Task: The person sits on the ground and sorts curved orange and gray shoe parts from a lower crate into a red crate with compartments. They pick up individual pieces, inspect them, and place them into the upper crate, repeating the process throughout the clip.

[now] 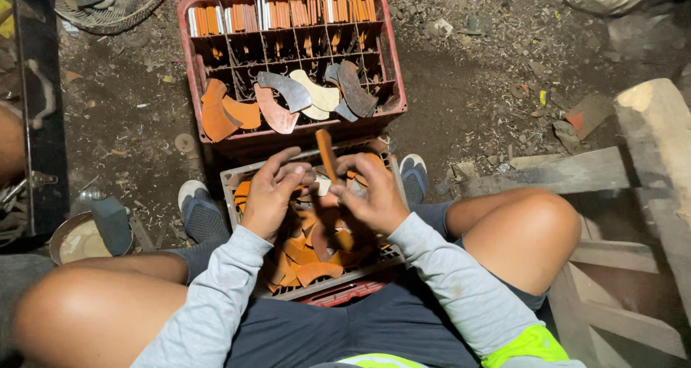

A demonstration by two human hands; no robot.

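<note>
Two hands meet over the grey crate [232, 184] that sits between the person's feet, and the thing they share is a single orange curved piece [326, 154]. That piece stands nearly upright above the far rim of the grey crate, its long axis running away from the person toward the red crate [396, 73] beyond, with the top end leaning slightly left. The right hand [371, 195] is the nearer and the one that holds it: thumb and fingers are pinched together on the lower end, so the piece rises straight out of the grip on the side away from the body. The left hand [273, 194] lies just to the left of the piece, over the left half of the grey crate, fingers loosely curled and extended toward the strip. Whether its fingertips actually touch the piece cannot be told from this view; it appears to grip nothing.

Inside the grey crate, below both hands, lies a loose heap of curved orange pieces [309, 256]. Beyond the grey crate, the red crate carries more curved pieces across its near rim, orange ones [223, 116] to the left and grey and cream ones [324, 91] to the right, while upright orange and white strips [281, 14] are packed along its far edge. To the left of the grey crate a round tin [80, 240] rests on the dirt floor [468, 94].
</note>
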